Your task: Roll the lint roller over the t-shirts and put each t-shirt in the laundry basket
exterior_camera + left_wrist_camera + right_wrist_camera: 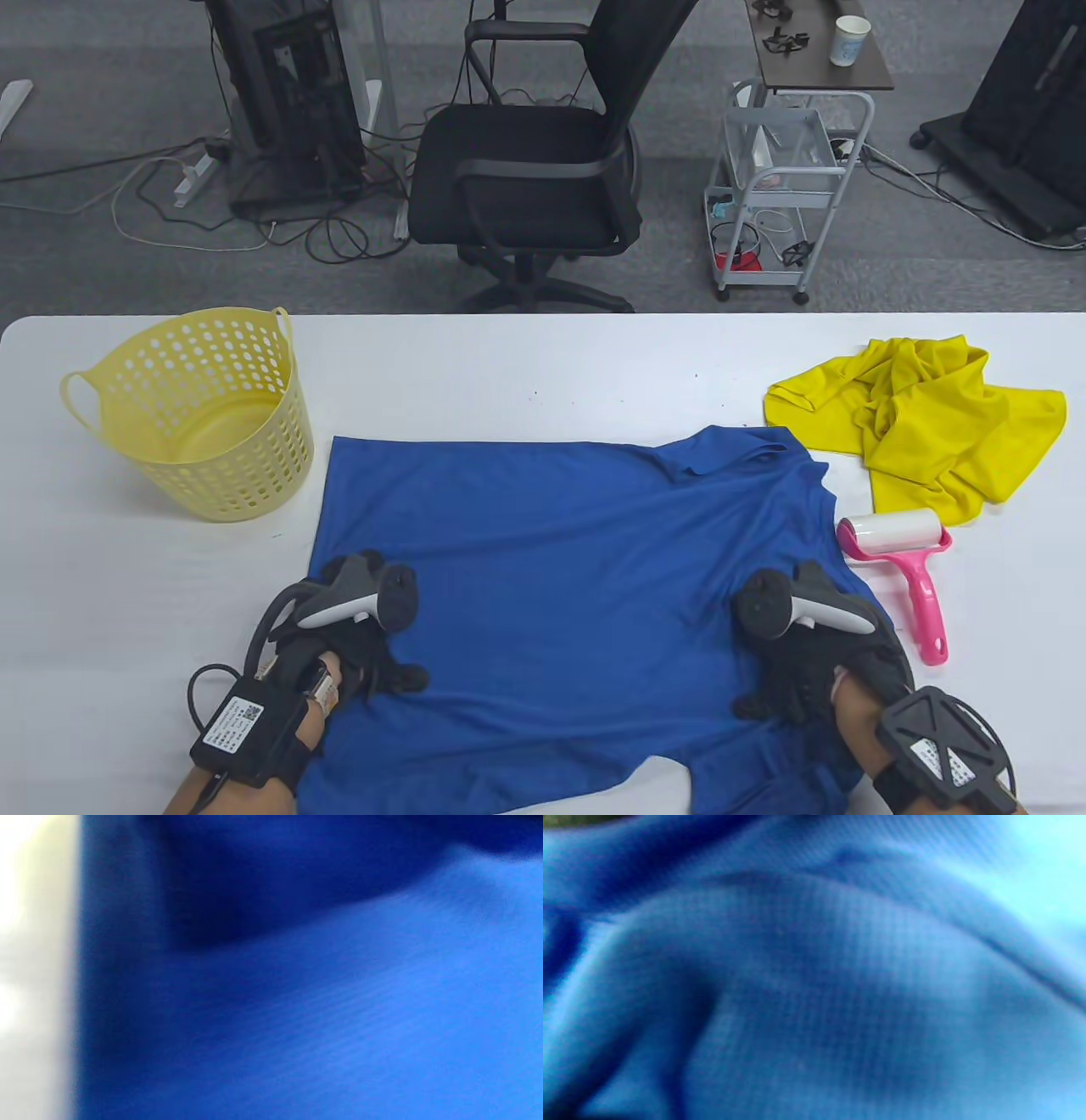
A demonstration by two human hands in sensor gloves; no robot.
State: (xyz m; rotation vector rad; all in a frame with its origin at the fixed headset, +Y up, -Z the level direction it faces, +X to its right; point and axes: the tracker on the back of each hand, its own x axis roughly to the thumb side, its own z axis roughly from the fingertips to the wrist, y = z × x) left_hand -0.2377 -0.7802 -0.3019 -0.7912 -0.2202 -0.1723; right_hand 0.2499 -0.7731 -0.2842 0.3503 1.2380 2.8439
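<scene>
Both hands, left hand (361, 658) and right hand (793, 675), rest on the blue t-shirt (560, 577); finger pose hidden under trackers, can't tell.

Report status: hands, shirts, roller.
Left hand and right hand on blue t-shirt, grip unclear. Lint roller untouched. Yellow t-shirt waiting. Laundry basket empty.

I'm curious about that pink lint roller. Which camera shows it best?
The table view: the lint roller lies whole beside the blue t-shirt. Both wrist views show only blurred blue cloth, no roller.

Grey carpet floor (102, 263), black office chair (530, 170), wheeled wire cart (776, 187), tangled cables (331, 238).
</scene>
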